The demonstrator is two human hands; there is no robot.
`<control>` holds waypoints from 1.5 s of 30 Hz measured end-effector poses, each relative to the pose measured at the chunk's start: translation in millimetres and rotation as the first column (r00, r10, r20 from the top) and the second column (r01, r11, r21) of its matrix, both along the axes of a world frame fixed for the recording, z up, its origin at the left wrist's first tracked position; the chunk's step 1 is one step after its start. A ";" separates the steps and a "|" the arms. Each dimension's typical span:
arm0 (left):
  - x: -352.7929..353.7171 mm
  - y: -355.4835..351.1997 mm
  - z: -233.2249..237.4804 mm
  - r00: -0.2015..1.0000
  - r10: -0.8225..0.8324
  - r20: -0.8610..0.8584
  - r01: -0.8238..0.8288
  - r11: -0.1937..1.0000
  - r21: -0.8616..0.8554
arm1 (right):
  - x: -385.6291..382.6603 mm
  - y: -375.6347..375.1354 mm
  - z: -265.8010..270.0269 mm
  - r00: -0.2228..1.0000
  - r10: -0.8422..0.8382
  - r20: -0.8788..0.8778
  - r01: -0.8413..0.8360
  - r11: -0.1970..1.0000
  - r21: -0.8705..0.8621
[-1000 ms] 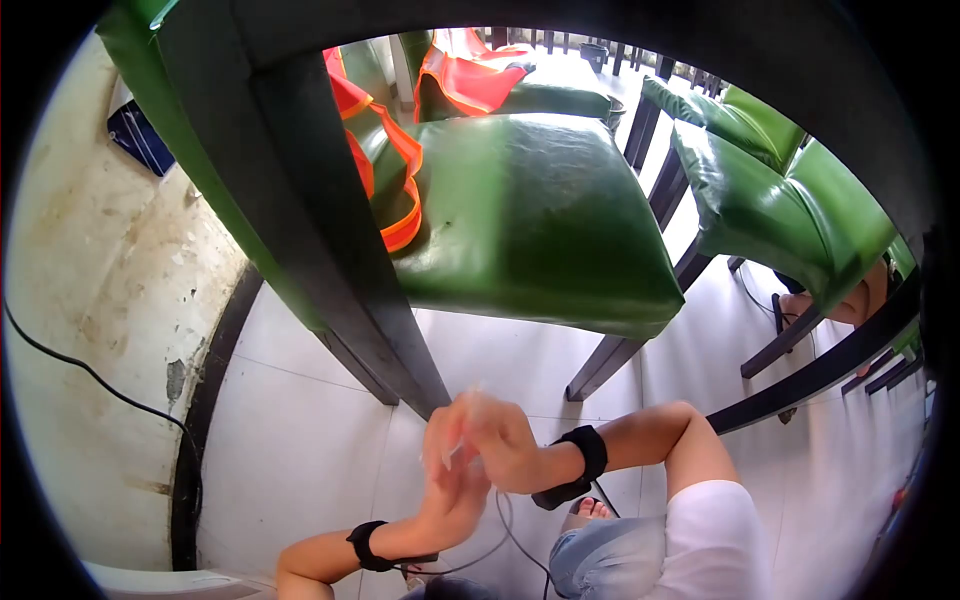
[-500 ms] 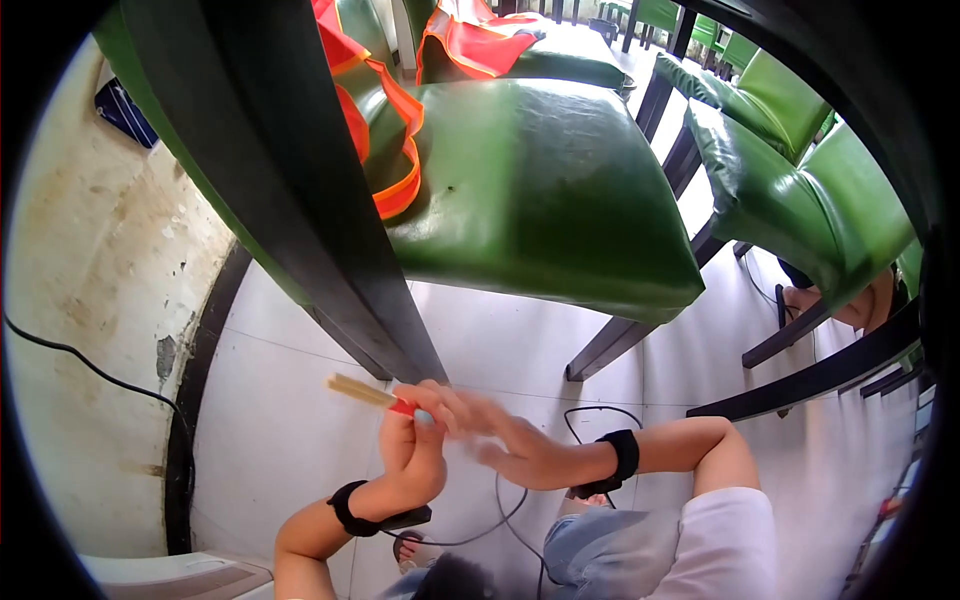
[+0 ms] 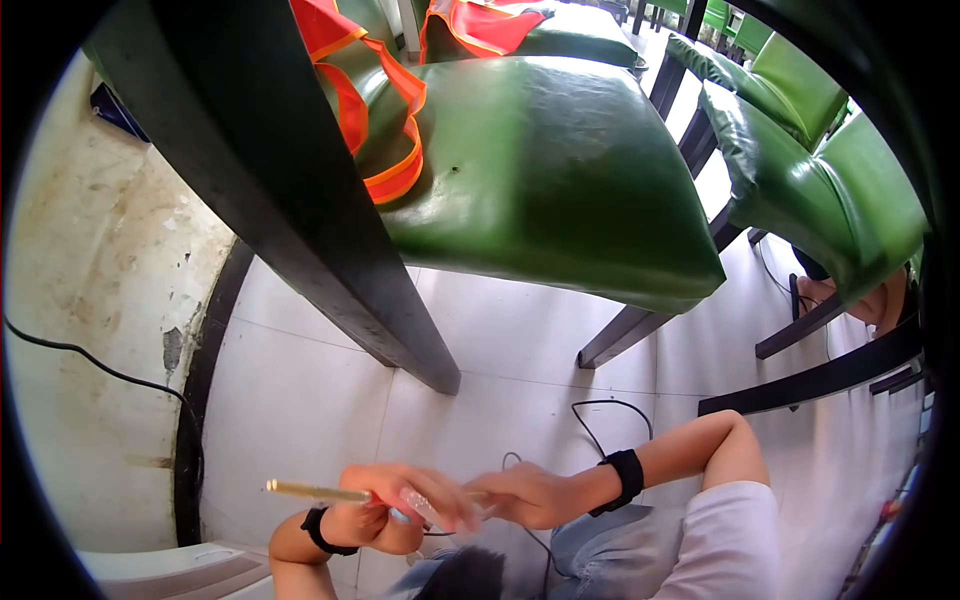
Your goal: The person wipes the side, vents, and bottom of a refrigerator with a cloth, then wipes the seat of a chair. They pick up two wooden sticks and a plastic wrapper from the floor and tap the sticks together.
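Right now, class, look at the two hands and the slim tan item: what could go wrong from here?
The slim tan item juts unsupported from the left hand, so it might tip or slip. The right hand, partly blurred, is close beside the left and could knock the item loose. A dark cable loops near the right wristband and might snag that arm.

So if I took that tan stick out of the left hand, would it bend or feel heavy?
The tan stick is probably stiff: it juts out from the left hand without visible sagging. It looks slim from this angle, so it's likely light too.
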State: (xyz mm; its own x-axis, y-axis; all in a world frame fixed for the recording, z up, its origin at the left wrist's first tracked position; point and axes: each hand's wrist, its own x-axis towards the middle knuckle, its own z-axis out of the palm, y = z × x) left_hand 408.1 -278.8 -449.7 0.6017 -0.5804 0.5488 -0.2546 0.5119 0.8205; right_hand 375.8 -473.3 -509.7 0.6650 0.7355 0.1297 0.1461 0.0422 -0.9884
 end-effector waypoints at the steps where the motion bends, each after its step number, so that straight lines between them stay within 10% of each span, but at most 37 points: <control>1: 0.6 1.3 -1.8 0.999 -0.045 -0.010 0.044 0.998 -0.034 | -1.1 -0.3 -1.1 1.000 -0.010 0.001 0.010 1.000 0.004; 18: 0.3 12.5 1.2 0.964 0.240 0.118 -0.241 0.971 -0.005 | 9.0 -12.4 -24.4 0.998 0.064 -0.016 -0.066 0.971 -0.228; 21: -4.8 25.1 54.1 0.867 0.487 -0.105 -0.343 0.429 -0.836 | -5.5 -33.5 -154.0 0.906 -0.060 0.419 0.148 0.973 -0.180; 22: -8.2 50.5 67.5 0.916 0.395 0.061 -0.182 0.548 -0.817 | -16.0 -63.9 -188.6 0.958 -0.065 0.279 0.155 0.937 -0.314; 25: -17.4 39.6 66.6 0.796 0.596 0.102 -0.398 0.644 -0.654 | 9.8 -89.2 -168.7 0.974 -0.120 0.191 0.196 0.869 -0.454; 28: -1.1 39.3 -20.8 0.642 0.466 0.609 -0.740 0.583 0.334 | 13.7 -71.4 -124.3 0.950 -0.308 -0.055 0.275 0.906 -0.323; 32: 3.6 -26.3 -74.0 0.824 0.553 -0.124 -0.319 0.632 0.706 | 5.2 -36.6 -67.9 0.941 -0.210 -0.264 0.157 0.966 -0.208; 35: -8.9 -37.9 -106.5 0.933 0.317 -0.173 -0.179 0.822 0.540 | 2.0 -23.3 -68.5 0.946 -0.016 -0.325 -0.041 0.985 -0.168; 36: -13.8 -37.5 -104.8 0.846 0.284 -0.451 0.003 0.844 0.536 | 1.0 -21.5 -69.7 0.930 -0.009 -0.369 -0.061 0.982 -0.177; 39: -6.7 -34.1 -128.3 0.927 0.336 -0.164 -0.176 0.778 0.603 | 0.2 -23.8 -96.4 0.918 -0.089 -0.386 0.024 0.985 -0.170; 45: -16.4 -4.5 -153.8 0.750 0.608 -0.260 -0.301 0.663 0.685 | 6.5 -40.4 -110.3 0.921 -0.168 -0.351 0.047 0.943 -0.328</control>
